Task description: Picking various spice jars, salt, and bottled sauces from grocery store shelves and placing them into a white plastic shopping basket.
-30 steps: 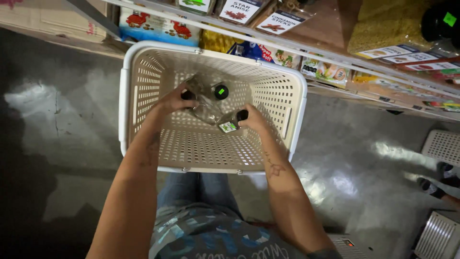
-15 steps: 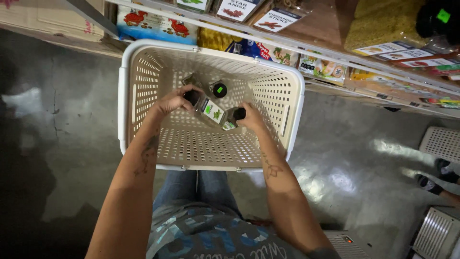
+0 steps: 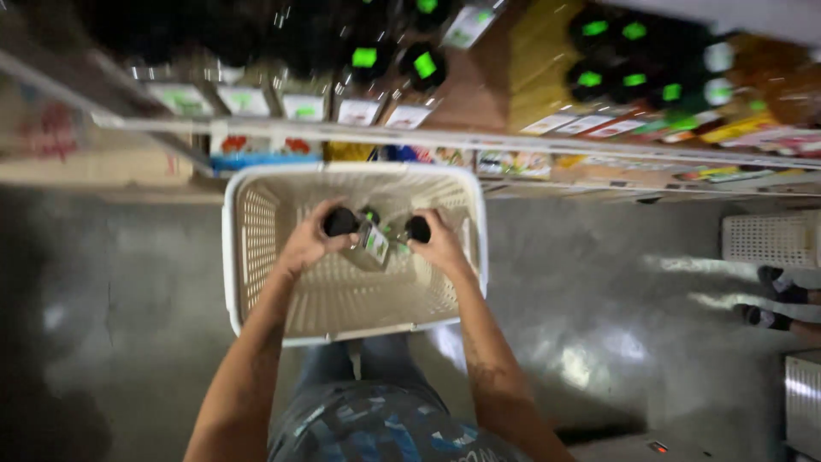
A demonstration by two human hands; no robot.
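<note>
Glass bottles, one per hand, over the basket

Left hand grips one dark-capped bottle, right hand another, above the white basket; they could clink together or slip, I reckon.

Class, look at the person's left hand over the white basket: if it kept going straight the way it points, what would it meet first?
The left hand, holding a dark-capped bottle, points toward the basket's far wall. That wall would probably come first; the shelf lies beyond it. The frame is blurred, so depth is uncertain.
</note>
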